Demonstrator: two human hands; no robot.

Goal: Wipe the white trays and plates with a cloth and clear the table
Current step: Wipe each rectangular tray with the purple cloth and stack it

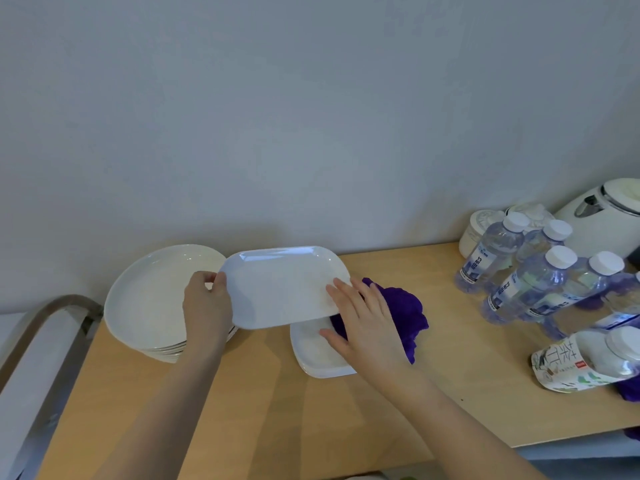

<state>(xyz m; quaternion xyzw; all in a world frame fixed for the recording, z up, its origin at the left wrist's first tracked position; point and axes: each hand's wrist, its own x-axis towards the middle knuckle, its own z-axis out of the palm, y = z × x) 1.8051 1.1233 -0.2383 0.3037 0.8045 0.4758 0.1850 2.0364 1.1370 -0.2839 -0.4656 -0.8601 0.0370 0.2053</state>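
Over the desk [242,393], the left hand [207,306] grips a white tray [280,285] while the right hand [367,327], fingers straight, rests by the purple cloth [405,306], so stacked trays [318,358] and plates [152,299] probably still need wiping.

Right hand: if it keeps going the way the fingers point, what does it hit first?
Likely the lifted white tray: the right hand points up-left, its fingertips already at the tray's right edge. Depth is unclear; it may slide beneath.

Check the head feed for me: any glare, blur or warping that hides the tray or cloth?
Head view: soft glare streak on the lifted tray's far rim; purple cloth reads clearly; wide-angle warping tilts the water bottles at right; whole frame slightly soft, nothing hidden.
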